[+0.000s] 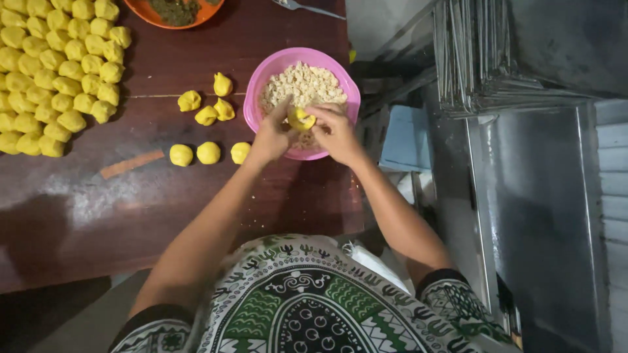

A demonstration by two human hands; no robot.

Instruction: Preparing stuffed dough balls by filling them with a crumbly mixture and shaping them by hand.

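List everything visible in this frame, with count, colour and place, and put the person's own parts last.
Dough balls: a large heap, too many to count, yellow, upper left of table.
Shaped dough pieces: four, yellow, left of the pink bowl.
Round dough balls: three, yellow, in a row near the left hand.
Pink bowl: one, table's right edge.
Crumbly filling: pale beige, inside the pink bowl.
Orange dish: one, dark green contents, top edge.
Wooden stick: one, brown, on the table.
Table: one, dark brown wood, dusted with flour.
Metal trays: a stack, grey, upper right.
Dough piece: one, yellow, held over the bowl.
Left hand: grip on the dough piece.
Right hand: grip on the same piece.
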